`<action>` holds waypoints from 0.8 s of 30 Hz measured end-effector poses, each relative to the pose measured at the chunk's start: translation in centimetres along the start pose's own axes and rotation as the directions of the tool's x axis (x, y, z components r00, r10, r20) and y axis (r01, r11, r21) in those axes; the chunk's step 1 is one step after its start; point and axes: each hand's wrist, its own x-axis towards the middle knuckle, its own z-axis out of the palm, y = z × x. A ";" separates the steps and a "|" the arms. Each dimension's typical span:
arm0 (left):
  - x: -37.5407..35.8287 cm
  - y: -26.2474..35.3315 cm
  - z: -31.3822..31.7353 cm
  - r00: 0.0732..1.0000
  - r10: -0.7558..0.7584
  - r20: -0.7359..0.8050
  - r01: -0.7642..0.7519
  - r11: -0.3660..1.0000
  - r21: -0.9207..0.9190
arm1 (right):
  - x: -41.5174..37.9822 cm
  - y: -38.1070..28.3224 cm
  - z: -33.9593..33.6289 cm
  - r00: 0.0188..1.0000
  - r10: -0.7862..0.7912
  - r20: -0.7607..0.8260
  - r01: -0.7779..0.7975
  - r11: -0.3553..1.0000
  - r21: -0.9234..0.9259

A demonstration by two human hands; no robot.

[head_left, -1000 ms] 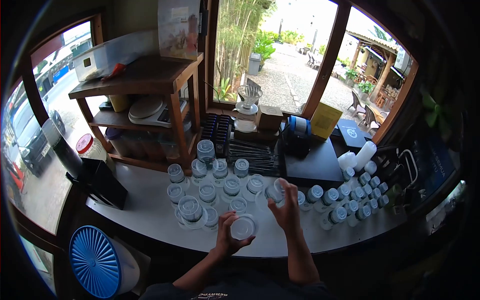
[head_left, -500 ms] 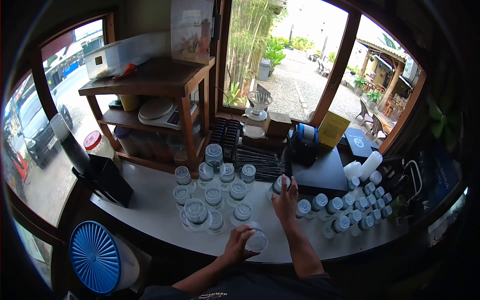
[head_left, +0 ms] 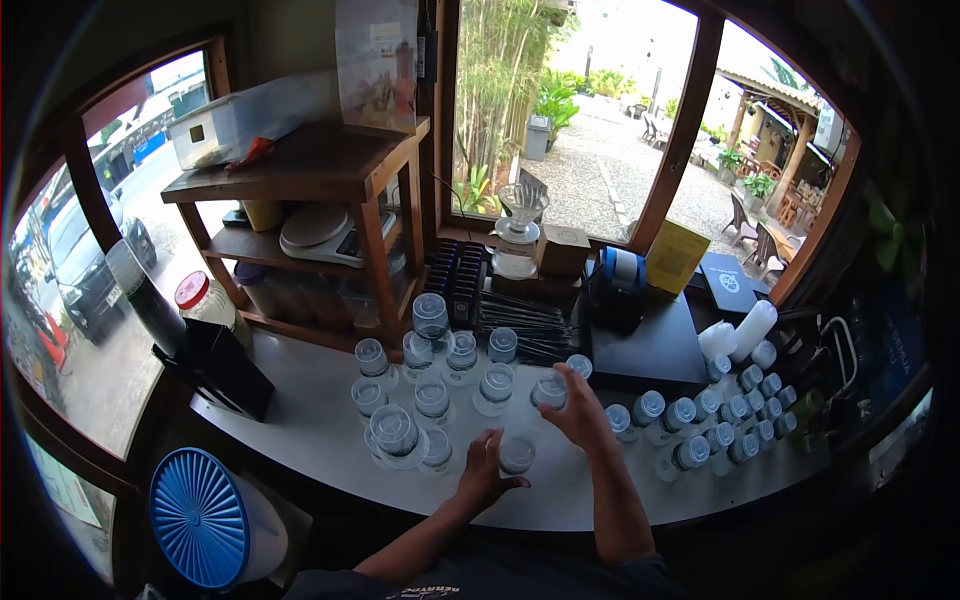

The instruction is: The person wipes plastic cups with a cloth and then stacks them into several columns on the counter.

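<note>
My left hand (head_left: 484,480) is open beside an upside-down clear plastic cup (head_left: 517,456) on the white counter (head_left: 320,440), its thumb and fingers spread apart. Farther right, my right hand (head_left: 584,418) has its thumb and fingers round another clear cup (head_left: 548,391). Just behind that one stands a further cup (head_left: 579,368). Inverted cups, among them a taller one (head_left: 393,430) at the front, form a group left of my hands. More small cups (head_left: 692,453) with dark printing fill the counter at the right.
A black holder (head_left: 215,370) and a wooden shelf (head_left: 300,170) stand at the left. Behind the cups are black straws (head_left: 520,322), a glass dripper (head_left: 522,205) and a black box (head_left: 650,345). A blue-lidded container (head_left: 200,517) sits below the counter's left edge.
My left hand has let go of its cup, which was tilted and now stands upside down. My right hand and a cup have shifted slightly toward me, showing another cup behind. The view has turned a little.
</note>
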 end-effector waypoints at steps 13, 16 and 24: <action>9.3 -1.4 -0.3 0.968 -0.067 -0.242 0.109 0.980 0.167 | 11.5 -2.3 2.7 0.925 -0.324 -0.198 0.328 0.944 -0.015; 6.9 -0.9 -1.1 0.932 -0.026 -0.361 0.042 0.998 0.036 | 11.9 0.7 5.7 0.974 -0.216 0.070 0.222 0.971 -0.091; 1.1 4.0 -5.1 0.869 0.169 -0.464 -0.169 0.985 0.043 | 5.4 1.3 3.9 0.988 -0.096 0.122 0.134 0.925 -0.356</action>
